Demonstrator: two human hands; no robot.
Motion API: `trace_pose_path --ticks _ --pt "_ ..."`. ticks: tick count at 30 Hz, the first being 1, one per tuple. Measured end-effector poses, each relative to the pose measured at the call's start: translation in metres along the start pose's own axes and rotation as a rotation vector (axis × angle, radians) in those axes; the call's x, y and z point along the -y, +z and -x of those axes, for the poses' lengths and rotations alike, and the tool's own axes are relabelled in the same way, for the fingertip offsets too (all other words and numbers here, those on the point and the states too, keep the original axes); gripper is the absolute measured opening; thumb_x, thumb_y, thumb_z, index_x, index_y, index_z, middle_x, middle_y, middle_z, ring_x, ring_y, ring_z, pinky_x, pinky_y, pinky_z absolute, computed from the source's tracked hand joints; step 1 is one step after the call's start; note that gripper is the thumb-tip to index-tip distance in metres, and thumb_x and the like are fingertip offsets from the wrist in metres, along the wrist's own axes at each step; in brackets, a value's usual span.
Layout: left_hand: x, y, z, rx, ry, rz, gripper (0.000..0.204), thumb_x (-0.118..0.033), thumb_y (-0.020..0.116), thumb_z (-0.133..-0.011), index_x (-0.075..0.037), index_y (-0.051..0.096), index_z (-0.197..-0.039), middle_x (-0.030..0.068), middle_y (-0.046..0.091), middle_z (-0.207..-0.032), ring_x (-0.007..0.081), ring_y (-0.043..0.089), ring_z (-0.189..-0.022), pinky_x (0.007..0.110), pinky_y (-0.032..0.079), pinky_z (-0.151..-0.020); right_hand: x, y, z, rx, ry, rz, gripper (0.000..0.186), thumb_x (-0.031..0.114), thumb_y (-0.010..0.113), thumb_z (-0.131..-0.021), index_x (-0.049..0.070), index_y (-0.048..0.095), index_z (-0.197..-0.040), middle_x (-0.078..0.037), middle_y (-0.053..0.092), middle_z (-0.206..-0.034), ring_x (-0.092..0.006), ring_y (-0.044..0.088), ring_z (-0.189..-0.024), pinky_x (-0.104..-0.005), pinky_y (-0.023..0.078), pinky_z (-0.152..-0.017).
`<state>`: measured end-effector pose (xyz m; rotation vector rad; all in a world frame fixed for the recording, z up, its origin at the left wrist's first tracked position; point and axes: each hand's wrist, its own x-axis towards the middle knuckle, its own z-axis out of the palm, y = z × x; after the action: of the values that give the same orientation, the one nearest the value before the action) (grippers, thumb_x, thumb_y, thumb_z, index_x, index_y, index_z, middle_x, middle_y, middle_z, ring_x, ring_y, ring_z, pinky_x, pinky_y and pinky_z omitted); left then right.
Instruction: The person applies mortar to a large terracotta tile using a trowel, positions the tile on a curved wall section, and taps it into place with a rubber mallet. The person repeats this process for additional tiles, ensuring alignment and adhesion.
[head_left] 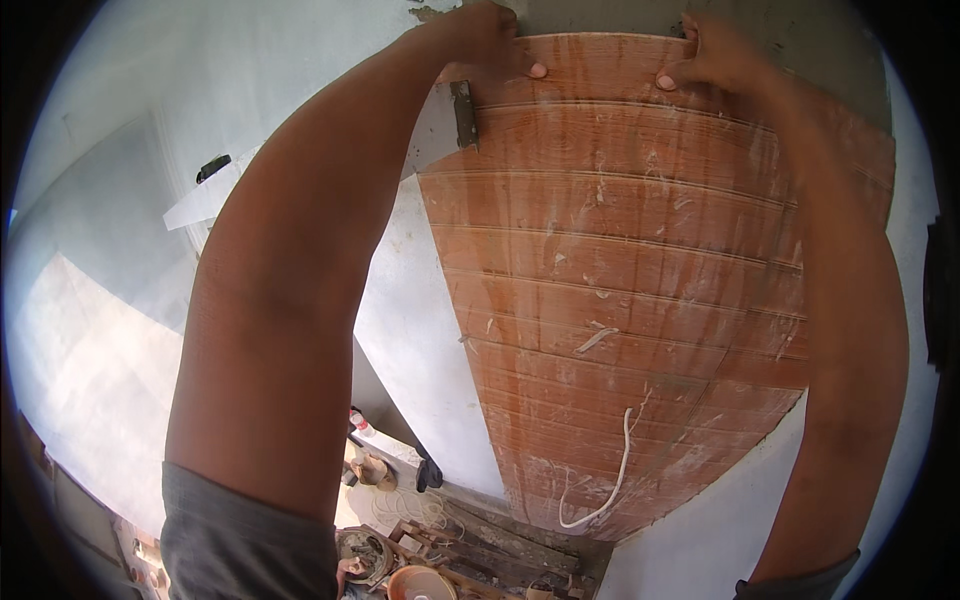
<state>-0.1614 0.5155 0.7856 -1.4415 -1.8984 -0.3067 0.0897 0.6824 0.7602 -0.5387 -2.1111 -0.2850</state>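
Both my arms reach up to a brown wood-look tile (600, 72) at the top of a tiled wall. My left hand (488, 42) grips the tile's upper edge near its left end, thumb on the front face. Farther right, my right hand (712, 62) holds the same edge, its thumb also pressed on the face. The fingers of both hands are partly hidden at the top edge. Above the tile shows grey cement (620, 16). Below it, rows of similar tiles (600, 255) carry whitish smears. A dark metal-edged piece (464, 115) sits just under my left hand.
A white cable (624, 460) sticks out of the lower tiles. Pale walls (425, 300) flank the tiling. Far below are an orange-rimmed bucket (420, 584), a container of grey mix (362, 556), wooden planks (515, 548) and a bottle (361, 424) on a ledge.
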Motion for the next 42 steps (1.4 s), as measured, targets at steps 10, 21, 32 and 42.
trace_pose_path --ticks 10,21,32,42 --pt "-0.029 0.007 0.091 -0.374 0.121 0.167 0.063 -0.042 0.076 -0.084 0.002 0.058 -0.128 0.0257 0.059 -0.128 0.0413 0.059 -0.117 0.047 0.049 -0.098 0.044 -0.011 0.024 0.121 0.032 0.011 0.076 0.039 0.091 -0.063 -0.005 0.060 -0.117 -0.024 0.069 -0.106 -0.0357 0.068 -0.095 -0.0456 0.053 -0.081" --pt "-0.020 0.203 0.276 -0.527 -0.512 0.766 0.055 -0.039 0.086 -0.078 0.004 0.059 -0.099 0.0184 0.057 -0.101 0.0299 0.059 -0.093 0.041 0.051 -0.079 0.065 -0.037 0.031 0.066 0.053 0.281 0.095 0.052 0.089 -0.062 -0.003 0.055 -0.132 -0.020 0.061 -0.124 -0.0349 0.056 -0.123 -0.0452 0.048 -0.103" --pt "0.051 0.214 0.219 -0.375 -0.635 0.946 0.086 -0.051 0.086 -0.074 0.015 0.053 -0.119 0.0238 0.066 -0.108 0.0279 0.065 -0.100 0.037 0.053 -0.085 0.065 -0.048 0.059 -0.042 0.059 0.302 0.080 0.050 0.083 -0.074 0.005 0.055 -0.135 -0.020 0.057 -0.132 -0.0361 0.054 -0.125 -0.0492 0.046 -0.105" --pt "0.067 0.216 0.217 -0.359 -0.608 0.883 0.084 -0.049 0.086 -0.075 0.014 0.054 -0.119 0.0237 0.066 -0.109 0.0270 0.066 -0.099 0.035 0.054 -0.086 -0.044 0.024 0.234 -0.278 0.694 -0.310 0.066 0.049 0.076 -0.086 -0.006 0.062 -0.119 -0.017 0.066 -0.106 -0.0250 0.064 -0.097 -0.0382 0.052 -0.087"
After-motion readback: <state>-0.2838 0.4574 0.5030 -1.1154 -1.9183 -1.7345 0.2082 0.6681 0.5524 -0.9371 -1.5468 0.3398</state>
